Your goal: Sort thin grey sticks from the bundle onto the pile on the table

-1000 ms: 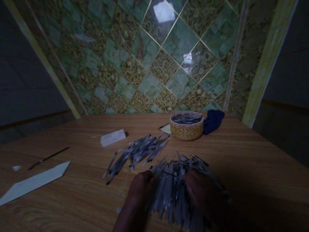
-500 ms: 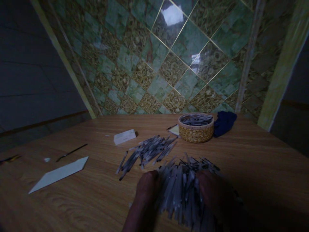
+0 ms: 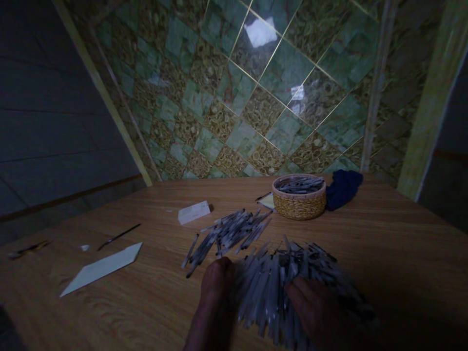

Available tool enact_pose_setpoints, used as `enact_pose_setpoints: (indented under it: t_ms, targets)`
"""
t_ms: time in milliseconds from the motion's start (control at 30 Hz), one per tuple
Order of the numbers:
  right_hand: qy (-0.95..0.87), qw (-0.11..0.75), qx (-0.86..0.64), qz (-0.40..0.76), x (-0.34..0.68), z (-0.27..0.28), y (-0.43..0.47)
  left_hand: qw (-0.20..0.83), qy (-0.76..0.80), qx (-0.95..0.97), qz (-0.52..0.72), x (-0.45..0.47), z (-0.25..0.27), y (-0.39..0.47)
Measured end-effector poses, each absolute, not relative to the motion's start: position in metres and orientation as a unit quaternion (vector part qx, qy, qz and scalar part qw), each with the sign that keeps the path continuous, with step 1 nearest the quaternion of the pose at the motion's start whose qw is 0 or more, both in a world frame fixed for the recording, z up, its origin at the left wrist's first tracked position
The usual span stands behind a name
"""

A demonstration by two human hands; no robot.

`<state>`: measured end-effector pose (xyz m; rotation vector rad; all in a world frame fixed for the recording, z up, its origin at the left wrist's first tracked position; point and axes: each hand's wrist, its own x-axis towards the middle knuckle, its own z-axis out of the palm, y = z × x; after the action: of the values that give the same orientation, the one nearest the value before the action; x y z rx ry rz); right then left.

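Note:
A big heap of thin grey sticks (image 3: 281, 282) lies on the wooden table (image 3: 146, 312) right in front of me. My left hand (image 3: 215, 292) presses against the heap's left side, fingers bent onto the sticks. On top of the heap's near right part rests my right hand (image 3: 314, 307), its fingers spread over the sticks. A smaller pile of the same sticks (image 3: 226, 234) lies just beyond, to the left. The light is dim, so the exact grip is hard to make out.
A woven basket (image 3: 299, 204) with more sticks stands at the back, a dark blue cloth (image 3: 343, 187) beside it. A white block (image 3: 193, 212), a long white strip (image 3: 102, 268) and a thin dark tool (image 3: 119, 236) lie to the left. Green tiled wall behind.
The view has shifted, so everything sits further right and lower. My right hand has drawn back toward me over the heap; my left hand stays at its left side.

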<state>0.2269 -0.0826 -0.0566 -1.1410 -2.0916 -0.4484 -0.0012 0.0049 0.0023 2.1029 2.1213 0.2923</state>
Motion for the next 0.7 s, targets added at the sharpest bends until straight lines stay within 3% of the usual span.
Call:
enact_pose_setpoints:
  t_ms: [333,700]
  targets:
    - [-0.731,0.335,-0.575,-0.155,0.263,-0.055,-0.058,0.03,0.708,0.703,0.065,0.007,0.025,0.033]
    - [-0.693,0.219,-0.685,-0.042,0.276,-0.036,-0.053,0.121,0.695,0.705,0.073,0.043,0.005,0.102]
